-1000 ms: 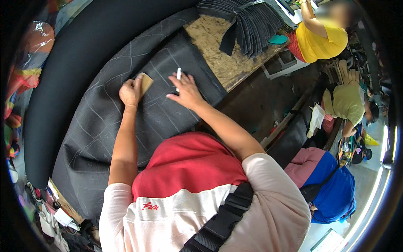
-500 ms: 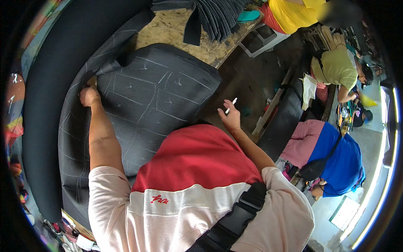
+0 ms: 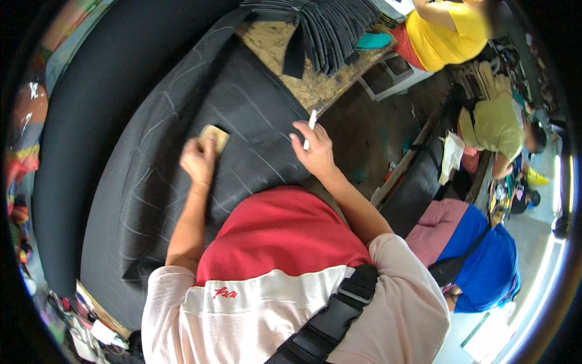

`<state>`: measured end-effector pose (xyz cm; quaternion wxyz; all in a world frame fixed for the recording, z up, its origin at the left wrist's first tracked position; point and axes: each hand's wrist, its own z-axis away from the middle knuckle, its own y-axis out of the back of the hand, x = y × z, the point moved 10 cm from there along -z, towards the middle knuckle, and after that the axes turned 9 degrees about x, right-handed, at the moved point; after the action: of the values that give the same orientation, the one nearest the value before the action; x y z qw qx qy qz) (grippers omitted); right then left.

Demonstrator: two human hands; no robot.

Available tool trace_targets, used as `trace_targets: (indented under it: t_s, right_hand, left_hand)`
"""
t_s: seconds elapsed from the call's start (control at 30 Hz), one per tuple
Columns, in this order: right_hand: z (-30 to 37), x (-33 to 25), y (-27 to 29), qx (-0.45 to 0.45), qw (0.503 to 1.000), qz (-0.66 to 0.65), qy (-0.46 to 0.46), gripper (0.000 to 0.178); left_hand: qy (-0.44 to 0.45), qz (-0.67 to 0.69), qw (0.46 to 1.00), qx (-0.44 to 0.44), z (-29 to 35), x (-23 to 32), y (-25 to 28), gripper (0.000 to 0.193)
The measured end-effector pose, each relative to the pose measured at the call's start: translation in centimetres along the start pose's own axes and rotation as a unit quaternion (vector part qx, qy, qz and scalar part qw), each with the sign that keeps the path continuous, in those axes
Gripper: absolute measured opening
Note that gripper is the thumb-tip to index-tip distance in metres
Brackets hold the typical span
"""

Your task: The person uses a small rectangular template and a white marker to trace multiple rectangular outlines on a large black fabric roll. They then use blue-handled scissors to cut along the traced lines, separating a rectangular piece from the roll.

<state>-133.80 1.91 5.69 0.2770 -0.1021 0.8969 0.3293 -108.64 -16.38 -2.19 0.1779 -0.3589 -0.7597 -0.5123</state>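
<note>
Left hand (image 3: 199, 162) pinches tan card (image 3: 218, 139) over pale-lined black fabric (image 3: 245, 109) | right hand (image 3: 317, 153), fingers bent, clasps white stick (image 3: 311, 127) near fabric's edge | black strips (image 3: 336, 37) on wooden tabletop (image 3: 267, 40)

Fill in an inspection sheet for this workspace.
Surface: stained wooden table, partly covered by black fabric.
Work pieces: black fabric with pale lines; flat tan piece; white stick.
Clutter: black strips bunched beside a teal piece.
Hands: left hand grips the tan piece over the fabric; right hand holds the white stick.
Cables: nothing seen.
Surroundings: large black roll at left; person in yellow and person in blue at right.
</note>
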Motion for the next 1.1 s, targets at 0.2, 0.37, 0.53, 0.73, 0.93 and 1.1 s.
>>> trace_targets:
  t_s: [0.2,0.37,0.53,0.73,0.93,1.1]
  right_hand:
    - [-1.3,-0.9,-8.7,-0.153,0.987,0.014,0.050,0.037]
    - [1.1,0.0,-10.7,-0.199,0.973,0.074,0.090,0.041]
    - [2.3,1.8,-8.4,-0.229,0.964,0.067,0.121,0.039]
    - [-2.3,7.0,-3.4,-0.193,0.966,0.167,0.040,0.039]
    - [-5.3,0.3,-8.3,-0.135,0.989,-0.012,0.065,0.048]
    - [-3.8,-5.5,-17.7,-0.235,0.968,-0.040,0.073,0.075]
  left_hand:
    - [0.092,0.049,0.983,-0.152,6.1,2.5,-0.5,0.036]
    - [0.293,0.187,0.936,-0.051,3.8,-1.9,3.3,0.024]
    - [0.162,0.213,0.942,0.205,-1.1,-1.2,18.1,0.027]
    - [0.239,0.085,0.955,0.157,-0.3,-8.9,24.0,0.027]
    - [0.284,-0.179,0.941,-0.050,11.6,-11.3,15.8,0.040]
    - [0.303,-0.005,0.952,0.044,14.4,-12.1,17.7,0.037]
